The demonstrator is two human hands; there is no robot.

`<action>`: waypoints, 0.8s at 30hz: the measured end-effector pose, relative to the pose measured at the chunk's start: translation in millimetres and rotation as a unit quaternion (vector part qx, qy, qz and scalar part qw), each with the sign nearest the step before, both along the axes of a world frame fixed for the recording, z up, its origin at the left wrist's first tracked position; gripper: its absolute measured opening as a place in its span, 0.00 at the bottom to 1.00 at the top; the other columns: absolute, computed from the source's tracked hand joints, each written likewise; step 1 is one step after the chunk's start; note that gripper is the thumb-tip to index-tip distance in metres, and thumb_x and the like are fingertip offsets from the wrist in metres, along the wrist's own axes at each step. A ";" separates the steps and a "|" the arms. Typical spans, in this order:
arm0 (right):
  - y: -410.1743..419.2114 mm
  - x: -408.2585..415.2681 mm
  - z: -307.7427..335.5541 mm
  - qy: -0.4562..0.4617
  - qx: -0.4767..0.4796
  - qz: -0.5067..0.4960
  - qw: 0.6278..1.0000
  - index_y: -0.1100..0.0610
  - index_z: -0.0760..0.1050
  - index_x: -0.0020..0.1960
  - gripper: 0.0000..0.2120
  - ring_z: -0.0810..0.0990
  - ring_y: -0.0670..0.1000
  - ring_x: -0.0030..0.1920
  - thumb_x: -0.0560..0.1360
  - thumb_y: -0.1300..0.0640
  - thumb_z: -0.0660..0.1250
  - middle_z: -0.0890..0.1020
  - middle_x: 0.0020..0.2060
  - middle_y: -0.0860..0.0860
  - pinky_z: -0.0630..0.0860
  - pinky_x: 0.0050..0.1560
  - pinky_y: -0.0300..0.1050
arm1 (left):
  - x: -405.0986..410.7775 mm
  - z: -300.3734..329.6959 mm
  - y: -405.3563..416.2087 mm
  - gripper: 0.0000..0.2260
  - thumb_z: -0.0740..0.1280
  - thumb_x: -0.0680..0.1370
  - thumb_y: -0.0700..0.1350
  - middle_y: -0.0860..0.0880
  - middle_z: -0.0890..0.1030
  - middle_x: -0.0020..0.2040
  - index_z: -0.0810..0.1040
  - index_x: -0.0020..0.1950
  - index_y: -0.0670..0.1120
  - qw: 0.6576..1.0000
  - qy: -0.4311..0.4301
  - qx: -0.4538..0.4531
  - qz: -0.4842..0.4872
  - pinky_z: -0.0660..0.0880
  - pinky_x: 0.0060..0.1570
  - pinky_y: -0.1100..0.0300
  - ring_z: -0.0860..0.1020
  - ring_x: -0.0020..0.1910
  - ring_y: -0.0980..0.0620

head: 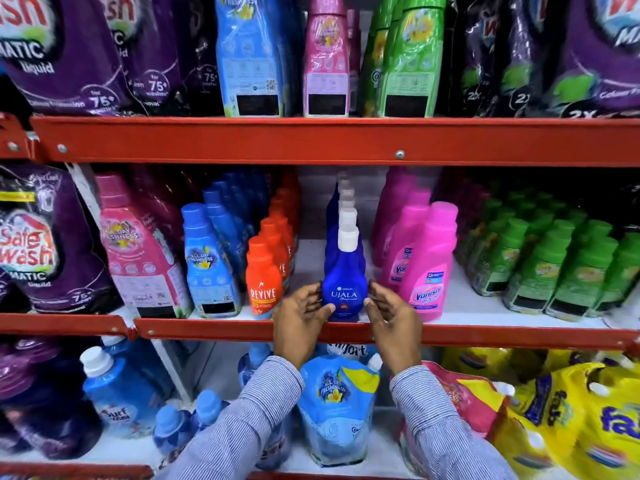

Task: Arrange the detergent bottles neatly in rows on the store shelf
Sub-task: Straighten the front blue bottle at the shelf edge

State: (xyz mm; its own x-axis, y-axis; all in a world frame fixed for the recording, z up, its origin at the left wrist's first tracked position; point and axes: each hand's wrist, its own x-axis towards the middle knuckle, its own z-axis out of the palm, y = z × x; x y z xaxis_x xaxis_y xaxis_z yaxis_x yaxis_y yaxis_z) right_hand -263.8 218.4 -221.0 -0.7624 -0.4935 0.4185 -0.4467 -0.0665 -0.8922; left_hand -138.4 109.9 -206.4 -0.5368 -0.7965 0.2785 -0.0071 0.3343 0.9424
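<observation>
A dark blue Ujala bottle [344, 285] with a white cap stands at the front edge of the middle shelf [207, 331], heading a row of the same bottles running back. My left hand [300, 318] cups its left side, thumb touching the lower label. My right hand [393, 317] is curved beside its right side, fingers apart, a small gap showing. To the left runs a row of orange Revive bottles [264, 282]. On the right stand pink Vanish bottles [429, 268].
Light blue bottles [207, 261], a pink bottle [136, 247] and purple pouches [38, 244] fill the left of the middle shelf; green bottles [540, 265] fill the right. The red rail [311, 140] of the shelf above hangs overhead. Pouches [337, 407] crowd the lower shelf.
</observation>
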 end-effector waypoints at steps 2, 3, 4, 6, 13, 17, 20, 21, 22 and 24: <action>0.1 0.4 0.1 0.002 -0.004 -0.005 1.000 0.55 0.79 0.64 0.17 0.84 0.39 0.48 0.76 0.65 0.69 0.85 0.51 0.46 0.78 0.50 0.29 | -0.9 0.2 2.1 0.20 0.76 0.72 0.32 0.49 0.86 0.51 0.80 0.63 0.42 1.000 0.003 0.005 0.002 0.82 0.51 0.67 0.84 0.46 0.65; 0.3 0.4 0.1 0.001 -0.006 -0.009 1.000 0.55 0.79 0.64 0.17 0.84 0.40 0.48 0.76 0.65 0.69 0.86 0.51 0.46 0.79 0.51 0.31 | -1.2 0.5 2.8 0.20 0.76 0.72 0.32 0.49 0.86 0.51 0.80 0.63 0.42 1.000 0.004 0.008 0.002 0.82 0.51 0.67 0.85 0.46 0.65; 0.2 0.4 0.0 0.001 -0.007 -0.010 1.000 0.55 0.79 0.64 0.17 0.85 0.40 0.48 0.77 0.65 0.69 0.86 0.50 0.46 0.79 0.51 0.32 | -1.7 0.6 3.1 0.20 0.76 0.72 0.32 0.49 0.86 0.52 0.80 0.63 0.42 1.000 0.005 0.012 0.001 0.82 0.51 0.66 0.85 0.47 0.64; 0.4 0.8 -0.6 0.001 -0.008 -0.009 1.000 0.53 0.79 0.64 0.17 0.84 0.39 0.48 0.77 0.64 0.68 0.86 0.49 0.45 0.79 0.50 0.32 | -1.5 -0.1 2.5 0.20 0.76 0.73 0.33 0.50 0.86 0.52 0.80 0.64 0.42 1.000 0.007 0.016 -0.003 0.82 0.52 0.66 0.85 0.47 0.64; 0.8 1.7 -1.0 0.002 -0.006 -0.016 1.000 0.53 0.79 0.63 0.17 0.83 0.35 0.47 0.76 0.66 0.68 0.86 0.49 0.45 0.79 0.50 0.31 | -2.6 -6.7 -0.6 0.20 0.74 0.74 0.33 0.50 0.86 0.54 0.79 0.66 0.43 1.000 0.022 0.008 -0.013 0.82 0.55 0.64 0.85 0.51 0.62; 2.0 2.2 -0.3 -0.006 -0.012 -0.009 1.000 0.54 0.80 0.63 0.17 0.84 0.37 0.48 0.76 0.65 0.69 0.86 0.49 0.46 0.80 0.50 0.33 | -3.5 -9.6 -0.8 0.20 0.74 0.75 0.34 0.48 0.87 0.56 0.79 0.66 0.43 0.999 0.032 -0.002 -0.012 0.82 0.55 0.64 0.85 0.52 0.61; 7.4 2.9 -3.0 -0.022 -0.042 -0.022 0.999 0.53 0.81 0.61 0.15 0.85 0.39 0.47 0.75 0.64 0.71 0.87 0.49 0.46 0.80 0.48 0.32 | -2.8 -8.6 5.8 0.21 0.76 0.74 0.35 0.47 0.86 0.56 0.80 0.66 0.43 0.998 0.053 0.000 0.014 0.81 0.54 0.65 0.85 0.52 0.59; 11.9 2.8 -4.8 -0.025 -0.054 -0.038 0.997 0.51 0.82 0.58 0.14 0.85 0.40 0.45 0.75 0.64 0.72 0.87 0.47 0.45 0.80 0.46 0.32 | -2.8 -9.4 10.0 0.20 0.77 0.73 0.36 0.48 0.86 0.56 0.81 0.65 0.44 0.997 0.061 -0.018 0.045 0.81 0.55 0.64 0.85 0.52 0.57; 17.3 2.0 -6.9 -0.029 -0.067 -0.056 0.996 0.49 0.83 0.56 0.13 0.86 0.42 0.44 0.75 0.63 0.72 0.88 0.45 0.44 0.80 0.45 0.32 | -3.2 -10.2 15.4 0.19 0.77 0.73 0.37 0.49 0.84 0.55 0.82 0.62 0.46 0.993 0.069 -0.053 0.086 0.80 0.55 0.64 0.84 0.53 0.56; 30.7 -1.7 -11.7 -0.030 -0.091 -0.088 0.992 0.47 0.84 0.51 0.12 0.86 0.46 0.41 0.74 0.63 0.73 0.88 0.41 0.45 0.81 0.43 0.35 | -5.0 -9.4 29.9 0.13 0.77 0.73 0.39 0.52 0.79 0.51 0.84 0.55 0.48 0.974 0.090 -0.141 0.152 0.76 0.54 0.66 0.80 0.51 0.56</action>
State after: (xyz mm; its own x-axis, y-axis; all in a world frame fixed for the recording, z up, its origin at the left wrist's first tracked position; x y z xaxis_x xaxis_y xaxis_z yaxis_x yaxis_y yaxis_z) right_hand -265.5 249.1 -232.6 -0.8560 -0.2723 0.4394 -0.4119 -0.1541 -0.8981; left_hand -143.4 139.8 -215.9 -0.2093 -0.7898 0.5765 0.0110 0.5876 0.8090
